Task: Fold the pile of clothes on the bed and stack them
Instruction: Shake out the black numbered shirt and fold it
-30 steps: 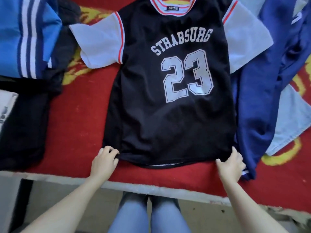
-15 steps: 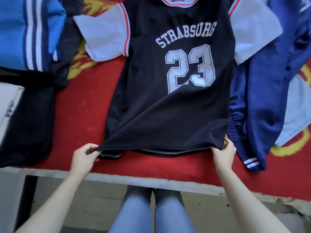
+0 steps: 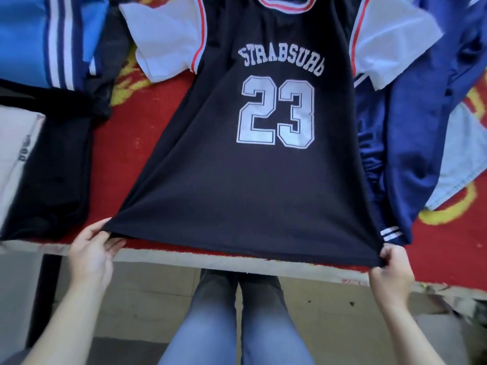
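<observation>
Black jersey [image 3: 237, 196] with white sleeves, the word STRABSURG and the number 23 on its front lay face up across the middle of the bed [image 3: 448, 256]. Its collar pointed to the far edge and its hem reached out past the near edge. The lower part was lifted off the red cover and pulled taut between 2 hands. The left hand [image 3: 92, 248] held the left corner of the hem, thumb and fingers clamped on the cloth. The right hand [image 3: 390, 272] pinched the right corner, its fingers curled tight round the fabric.

A blue top with white stripes [image 3: 34, 40] sat at the far left corner of the bed. Nearer along the left edge lay a black garment [image 3: 55, 177], with a white item [image 3: 13, 159] beside it. A dark blue garment [image 3: 413, 154] with 2 white bands at its cuff lay just beside the jersey on the right, partly under its side and its right sleeve. A pale blue piece [image 3: 459, 164] lay beyond it toward the right edge. Below the near edge stood the person's legs in blue jeans [image 3: 237, 330].
</observation>
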A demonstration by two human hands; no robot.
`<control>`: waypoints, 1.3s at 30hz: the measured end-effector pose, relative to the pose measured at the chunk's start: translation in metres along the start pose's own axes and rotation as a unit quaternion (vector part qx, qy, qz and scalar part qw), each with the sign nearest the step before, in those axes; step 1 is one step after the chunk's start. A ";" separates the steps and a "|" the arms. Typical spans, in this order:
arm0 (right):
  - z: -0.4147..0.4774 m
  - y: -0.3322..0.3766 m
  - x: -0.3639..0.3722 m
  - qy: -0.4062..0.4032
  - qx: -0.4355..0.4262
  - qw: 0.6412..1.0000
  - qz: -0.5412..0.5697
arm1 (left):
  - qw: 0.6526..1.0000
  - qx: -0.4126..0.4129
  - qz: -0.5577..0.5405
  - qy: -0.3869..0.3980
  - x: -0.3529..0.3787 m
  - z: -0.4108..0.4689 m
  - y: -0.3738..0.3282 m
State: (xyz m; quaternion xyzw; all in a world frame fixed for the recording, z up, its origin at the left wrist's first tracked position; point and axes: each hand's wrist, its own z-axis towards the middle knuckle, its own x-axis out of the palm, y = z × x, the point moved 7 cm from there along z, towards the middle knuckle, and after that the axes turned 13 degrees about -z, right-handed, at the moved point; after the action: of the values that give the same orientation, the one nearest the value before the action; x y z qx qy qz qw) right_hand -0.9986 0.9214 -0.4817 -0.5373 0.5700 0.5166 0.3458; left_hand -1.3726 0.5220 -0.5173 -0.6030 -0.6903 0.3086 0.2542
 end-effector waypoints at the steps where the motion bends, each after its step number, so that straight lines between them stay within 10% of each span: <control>1: -0.006 -0.007 0.002 0.026 0.010 1.000 0.002 | 1.000 -0.022 -0.014 -0.003 -0.006 -0.001 0.005; 8: -0.016 -0.016 0.038 0.148 0.092 0.984 0.030 | 0.997 -0.061 0.041 -0.017 -0.013 -0.012 0.034; 16: -0.012 0.018 0.051 0.046 -0.128 0.975 -0.178 | 0.997 -0.053 0.060 -0.005 -0.006 -0.014 0.032; 25: -0.024 -0.061 0.029 0.068 -0.041 0.980 -0.184 | 0.994 -0.031 0.094 -0.047 -0.040 -0.021 0.028; 32: -0.015 -0.043 0.068 0.234 -0.129 0.928 -0.261 | 0.851 0.015 0.524 -0.021 -0.015 -0.016 0.038; 39: 0.026 0.035 0.064 0.259 -0.306 0.869 -0.289 | 0.800 0.137 0.584 0.000 0.090 -0.005 0.002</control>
State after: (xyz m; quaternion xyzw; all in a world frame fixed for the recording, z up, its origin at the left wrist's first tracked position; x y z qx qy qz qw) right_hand -1.0485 0.9261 -0.5409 -0.8712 0.2716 0.3850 0.1378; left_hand -1.3803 0.6118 -0.5170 -0.8509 -0.1576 0.4899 0.1054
